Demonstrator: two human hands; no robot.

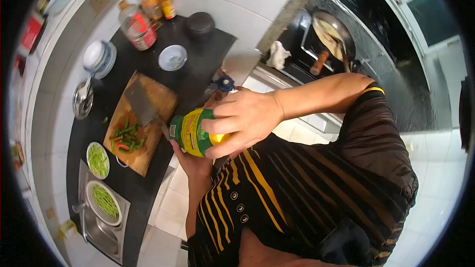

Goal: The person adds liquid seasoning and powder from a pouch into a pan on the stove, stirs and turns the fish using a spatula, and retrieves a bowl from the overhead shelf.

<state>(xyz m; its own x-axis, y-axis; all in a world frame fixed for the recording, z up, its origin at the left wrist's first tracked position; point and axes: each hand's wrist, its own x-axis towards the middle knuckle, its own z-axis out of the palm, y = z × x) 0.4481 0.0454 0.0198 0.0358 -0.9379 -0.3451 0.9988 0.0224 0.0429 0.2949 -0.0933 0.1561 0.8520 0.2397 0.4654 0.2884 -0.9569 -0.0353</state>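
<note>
Tub in green and yellow [190, 131] is held up between two hands, in front of the striped shirt [316, 183] and close to the edge of the dark counter [133, 188]. The yellow end is covered by the right hand [242, 121], with its fingers spread and bent around it. The green side is held from below by the left hand [193, 163], with the thumb pressed near the green end. How hard it is squeezed cannot be told. The tub looks stiff and smooth, so it should not be squashed by a firm hold, but it might be slippery if touched with wet fingers. It is probably not very heavy (how full it is cannot be seen). The best hold seems to be found around the fat middle, with the yellow end gripped by the other hand. Care might be needed near the big knife [140, 101], which is rested on the chopping board [159, 91] with its handle pointed toward the tub.
</note>
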